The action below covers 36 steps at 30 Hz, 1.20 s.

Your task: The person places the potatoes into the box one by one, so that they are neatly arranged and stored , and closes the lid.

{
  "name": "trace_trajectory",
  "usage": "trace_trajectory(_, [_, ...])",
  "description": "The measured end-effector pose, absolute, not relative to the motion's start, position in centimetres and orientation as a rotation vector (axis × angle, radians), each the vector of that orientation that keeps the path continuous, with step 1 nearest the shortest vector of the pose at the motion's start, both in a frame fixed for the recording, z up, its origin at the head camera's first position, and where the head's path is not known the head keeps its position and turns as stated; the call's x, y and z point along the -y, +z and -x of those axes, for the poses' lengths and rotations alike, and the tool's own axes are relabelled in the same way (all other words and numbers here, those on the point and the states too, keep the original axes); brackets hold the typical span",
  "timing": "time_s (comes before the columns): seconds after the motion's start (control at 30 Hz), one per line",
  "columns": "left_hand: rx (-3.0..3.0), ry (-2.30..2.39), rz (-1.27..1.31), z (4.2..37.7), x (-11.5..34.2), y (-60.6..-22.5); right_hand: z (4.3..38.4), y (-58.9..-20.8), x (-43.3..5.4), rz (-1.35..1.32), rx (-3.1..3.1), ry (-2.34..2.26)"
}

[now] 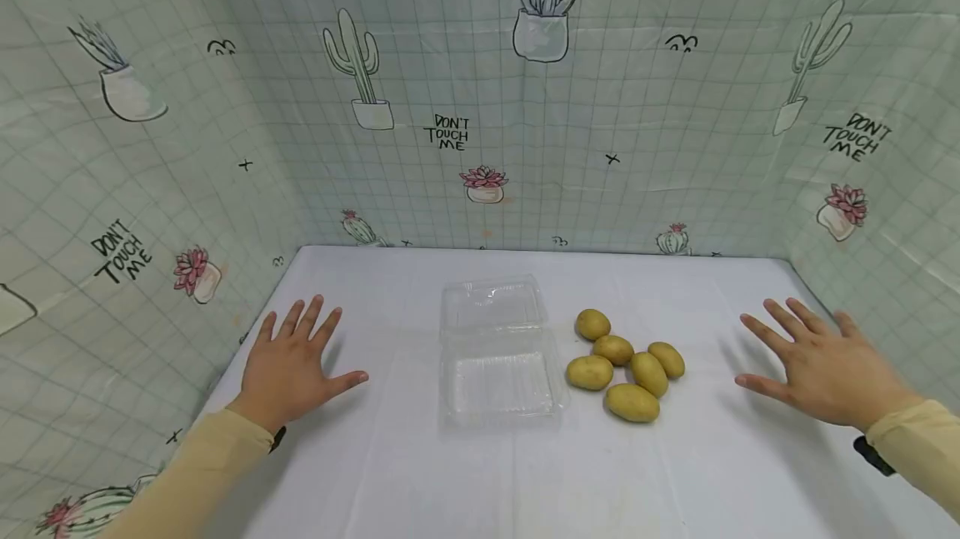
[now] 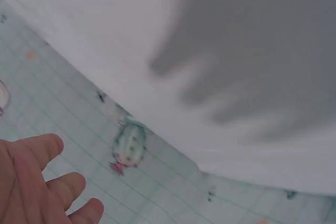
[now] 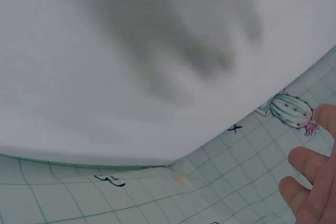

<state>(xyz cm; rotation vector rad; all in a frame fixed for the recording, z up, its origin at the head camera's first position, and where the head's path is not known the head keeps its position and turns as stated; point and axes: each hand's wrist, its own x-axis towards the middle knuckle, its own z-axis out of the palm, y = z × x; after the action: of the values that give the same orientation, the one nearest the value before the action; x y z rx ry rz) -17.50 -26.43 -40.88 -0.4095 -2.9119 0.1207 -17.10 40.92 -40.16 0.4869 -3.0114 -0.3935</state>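
Observation:
My left hand (image 1: 288, 372) is held above the left side of the table, fingers spread and holding nothing. Over the right side, my right hand (image 1: 825, 368) is likewise spread and bare. Between them lies a clear plastic clamshell box (image 1: 495, 381), its lid (image 1: 491, 306) folded back toward the far wall. Several yellow potatoes (image 1: 632, 402) are grouped just right of the box, nearer to it than to my right hand. In the left wrist view, fingers (image 2: 71, 187) show at the lower left; in the right wrist view, fingers (image 3: 307, 166) appear at the lower right.
A white cloth covers the table (image 1: 390, 472). Behind it rises a pale green gridded curtain (image 1: 585, 106) printed with cacti and lettering, which also runs along both sides. Each hand throws a soft shadow on the cloth.

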Motion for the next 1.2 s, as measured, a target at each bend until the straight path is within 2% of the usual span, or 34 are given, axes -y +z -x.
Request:
trace_trajectory(0.53, [2.902, -0.301, 0.562, 14.8, 18.1, -41.7, 17.8, -40.0, -37.7, -0.626, 2.887, -0.235])
trace_trajectory(1.2, [3.041, -0.481, 0.601, 14.4, 14.8, -44.2, 17.5, -41.6, -34.4, -0.733, 2.881, 0.008])
